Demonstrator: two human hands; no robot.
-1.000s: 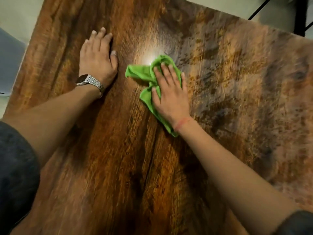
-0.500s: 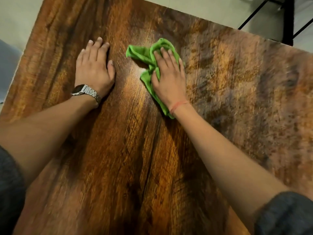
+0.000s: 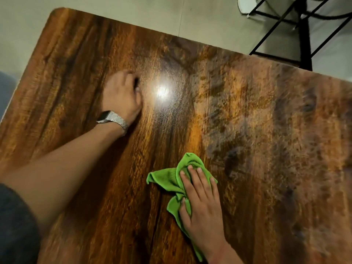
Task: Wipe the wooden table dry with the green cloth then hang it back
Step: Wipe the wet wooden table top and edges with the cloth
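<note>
Now my right hand (image 3: 202,204), fingers flat, has dragged the green cloth (image 3: 171,181) back toward me across the table (image 3: 76,73). My left hand (image 3: 122,96), blurred, has curled slightly, empty. Right side looks unwiped.
</note>
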